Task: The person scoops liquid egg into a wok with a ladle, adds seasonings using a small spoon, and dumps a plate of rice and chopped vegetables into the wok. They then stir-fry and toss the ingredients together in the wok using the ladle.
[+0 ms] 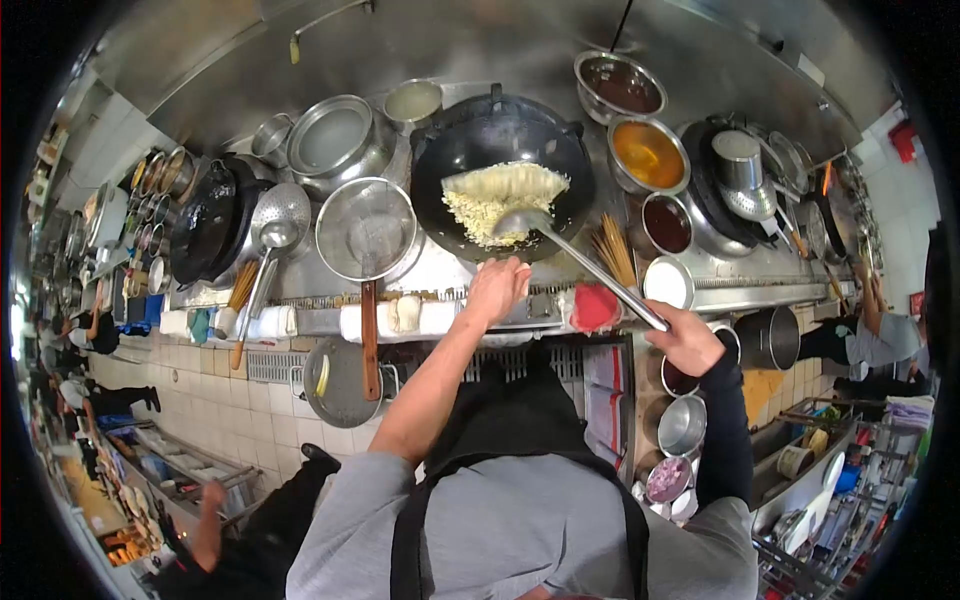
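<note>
A black wok (445, 200) sits on the range in front of me. Pale yellow fried rice (480, 210) fills its middle, and part of it is blurred in a band as if tossed. At the wok's near edge, my left hand (500, 290) is closed on the rim; any handle or cloth under the fingers is hidden. My right hand (688, 340) is wrapped round the end of a long-handled metal ladle (600, 272). The ladle's bowl rests in the near right side of the rice.
Left of the wok are a wooden-handled strainer (366, 228), a perforated skimmer (281, 215) and a metal pot (332, 138). To the right stand a bowl of orange liquid (650, 155), dark sauces (667, 222) and a bamboo brush (613, 250). A co-worker's arm (208, 525) shows behind left.
</note>
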### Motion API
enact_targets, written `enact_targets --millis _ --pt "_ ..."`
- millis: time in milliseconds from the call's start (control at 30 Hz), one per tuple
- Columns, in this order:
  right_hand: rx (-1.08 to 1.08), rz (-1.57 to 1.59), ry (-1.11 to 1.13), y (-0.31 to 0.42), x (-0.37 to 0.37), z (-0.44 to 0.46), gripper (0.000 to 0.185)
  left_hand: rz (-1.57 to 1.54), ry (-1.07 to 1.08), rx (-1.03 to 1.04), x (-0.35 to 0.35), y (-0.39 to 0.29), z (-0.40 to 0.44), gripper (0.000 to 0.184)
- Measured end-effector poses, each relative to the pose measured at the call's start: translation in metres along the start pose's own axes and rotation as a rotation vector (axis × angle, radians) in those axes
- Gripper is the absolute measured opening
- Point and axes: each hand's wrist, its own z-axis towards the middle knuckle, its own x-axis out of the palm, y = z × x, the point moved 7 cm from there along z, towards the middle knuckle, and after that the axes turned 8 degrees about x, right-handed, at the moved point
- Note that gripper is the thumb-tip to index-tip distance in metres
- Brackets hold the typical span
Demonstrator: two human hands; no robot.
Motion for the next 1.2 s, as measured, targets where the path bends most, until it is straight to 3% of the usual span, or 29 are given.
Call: enact_targets --millis 33,100,167,200,267,367,467,533,633,667,733,833,933,967,1000,1033,1067,1133,1200 --pt "-0.12 -0.061 -0.035 -0.008 -0.005 0.004 0.058 0.013 -0.003 0.013 0.003 0.011 0.011 0.032" --pt "0.032 -0.366 -0.001 -0.02 0.015 0.047 0.047 -0.005 0.041 -0.016 0.008 0.026 0.029 0.033" --pt "0.147 -0.433 -0.101 -0.049 0.057 0.114 0.054 -0.024 0.091 -0.053 0.018 0.033 0.035 0.035" --pt "0.176 -0.341 -0.222 -0.063 0.086 0.156 0.067 -0.019 0.085 -0.055 0.02 0.035 0.036 0.036" --pt "0.159 -0.223 -0.329 -0.034 0.128 0.201 0.064 -0.008 0.083 -0.058 0.025 0.039 0.039 0.037" --pt "0.015 -0.14 -0.273 -0.044 0.198 0.224 0.065 -0.03 0.077 -0.059 0.036 0.046 0.041 0.039" --pt "0.001 -0.289 -0.007 -0.028 0.15 0.158 0.065 -0.038 0.074 -0.081 0.03 0.041 0.044 0.04" --pt "0.075 -0.367 0.047 -0.013 0.084 0.121 0.06 -0.043 0.096 -0.106 0.029 0.04 0.041 0.041" --pt "-0.043 -0.383 -0.109 -0.065 0.088 0.178 0.06 -0.051 0.107 -0.117 0.038 0.046 0.043 0.042" --pt "0.052 -0.307 -0.167 -0.053 0.091 0.193 0.059 -0.047 0.114 -0.133 0.039 0.047 0.043 0.042" --pt "0.045 -0.262 -0.183 -0.057 0.144 0.232 0.059 -0.038 0.126 -0.16 0.041 0.045 0.046 0.043" --pt "-0.08 0.044 -0.066 -0.032 0.155 0.199 0.065 -0.02 0.07 -0.164 0.031 0.035 0.049 0.038" --pt "-0.102 0.183 0.115 -0.007 0.088 0.123 0.051 0.029 -0.108 -0.145 0.04 0.021 0.034 0.034" --pt "-0.163 0.19 0.079 -0.004 0.066 0.096 0.048 0.06 -0.189 -0.128 0.036 0.019 0.031 0.034" --pt "-0.407 0.165 0.004 0.003 0.041 0.071 0.047 0.021 -0.177 -0.109 0.02 0.003 0.027 0.032" --pt "-0.333 0.256 0.114 0.003 0.021 0.049 0.046 -0.019 -0.168 -0.097 -0.016 -0.032 0.021 0.03" --pt "0.191 0.292 0.415 0.014 -0.009 0.024 0.047 -0.057 -0.162 -0.082 -0.044 -0.058 0.02 0.028" --pt "0.305 0.499 0.497 -0.019 -0.026 0.016 0.05 -0.043 -0.266 -0.057 -0.065 -0.068 0.02 0.028" --pt "0.26 0.367 0.498 -0.035 -0.025 0.036 0.043 -0.059 -0.288 -0.073 -0.065 -0.065 0.023 0.029"
